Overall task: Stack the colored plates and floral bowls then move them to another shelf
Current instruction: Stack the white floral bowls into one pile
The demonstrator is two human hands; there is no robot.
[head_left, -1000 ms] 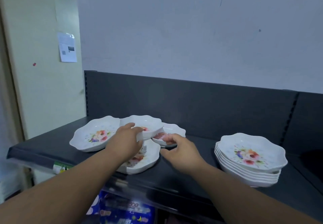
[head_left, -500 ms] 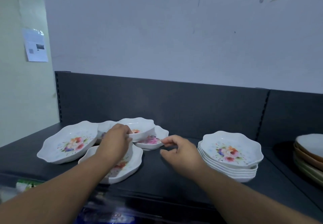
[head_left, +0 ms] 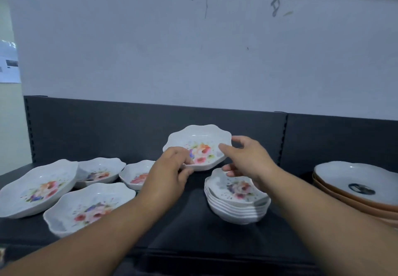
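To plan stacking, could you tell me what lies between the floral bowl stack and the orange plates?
Head view: bare shelf, with the right forearm passing above it.

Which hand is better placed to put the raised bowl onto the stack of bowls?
Left, probably. The left hand grips the near rim of the bowl. The right hand is open beside the bowl, above the stack, and holds nothing.

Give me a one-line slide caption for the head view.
Left hand holds a floral bowl near the bowl stack, right hand at its rim; four loose bowls at left.
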